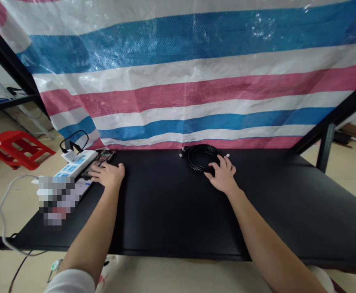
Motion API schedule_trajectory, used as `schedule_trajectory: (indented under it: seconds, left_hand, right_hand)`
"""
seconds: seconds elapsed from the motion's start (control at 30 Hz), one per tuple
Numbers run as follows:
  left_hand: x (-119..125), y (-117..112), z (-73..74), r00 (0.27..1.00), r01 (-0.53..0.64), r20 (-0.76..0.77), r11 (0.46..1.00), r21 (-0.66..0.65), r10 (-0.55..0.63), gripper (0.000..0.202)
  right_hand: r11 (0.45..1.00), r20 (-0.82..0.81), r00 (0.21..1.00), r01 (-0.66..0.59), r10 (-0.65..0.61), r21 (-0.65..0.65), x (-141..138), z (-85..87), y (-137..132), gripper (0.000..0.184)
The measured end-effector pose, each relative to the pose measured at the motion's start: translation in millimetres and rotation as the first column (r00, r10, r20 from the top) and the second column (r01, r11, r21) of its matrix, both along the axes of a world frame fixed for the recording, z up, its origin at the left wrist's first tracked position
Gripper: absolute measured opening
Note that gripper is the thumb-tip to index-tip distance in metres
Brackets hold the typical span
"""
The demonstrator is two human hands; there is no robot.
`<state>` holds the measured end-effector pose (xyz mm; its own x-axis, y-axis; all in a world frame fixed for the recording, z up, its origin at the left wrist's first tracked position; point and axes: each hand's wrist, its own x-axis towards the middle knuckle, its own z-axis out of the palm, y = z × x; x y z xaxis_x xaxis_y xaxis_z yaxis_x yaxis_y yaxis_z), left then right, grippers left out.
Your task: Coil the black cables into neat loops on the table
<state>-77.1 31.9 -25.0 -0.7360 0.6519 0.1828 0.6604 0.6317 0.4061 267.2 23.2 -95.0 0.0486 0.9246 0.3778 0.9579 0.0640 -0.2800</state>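
1. A person's left hand (pixel 107 174) is resting at the far left of a black table (pixel 172 211), with the fingers lying flat over the near end of a phone (pixel 102 159). The grip is apart, laid on the phone rather than closed around it.

2. The phone is lying face up near the table's back left corner, just beside a white power strip (pixel 75 163) that is running along the left edge. A white adapter (pixel 69 156) is sitting plugged into the strip's far end, with a black lead (pixel 74 136) looping up behind it.

3. The right hand (pixel 222 176) is reaching to the middle of the table's back edge, with its fingers spread and their tips touching the near right side of a coiled black cable (pixel 201 158). This grip is also apart, and nothing is clamped in it.

4. The coiled black cable is lying flat on the table in a loose ring, close to a striped tarpaulin (pixel 181 81) that is hanging behind the table in blue, pink and white bands. The cable's two plug ends are poking out at the left and right of the coil.

5. The two hands are staying well apart, with bare table between them.

6. A red stool (pixel 16 148) is standing on the floor to the left, and a white cord (pixel 5 203) is trailing down off the table's left edge.
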Motion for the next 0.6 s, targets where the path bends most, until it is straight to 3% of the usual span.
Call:
schedule_trajectory:
  seconds: [0.13,0.33,0.6]
  left_hand:
    - [-1.4,5.8,5.6,0.999,-0.029,0.022,0.999,-0.029,0.029,0.067]
    - [-0.8,13.1,7.8,0.970,0.238,-0.039,0.971,-0.021,-0.239,0.049]
    - [-23.9,12.3,27.5,0.991,0.055,-0.113,0.986,-0.159,-0.074,0.056]
  right_hand:
    - [1.000,-0.020,1.000,0.001,0.000,0.009,1.1,-1.1,1.2,0.026]
    - [1.000,0.007,1.000,-0.014,0.014,0.017,3.4,-0.2,2.7,0.033]
    - [1.000,-0.043,0.999,-0.012,0.012,0.013,2.6,4.2,2.4,0.044]
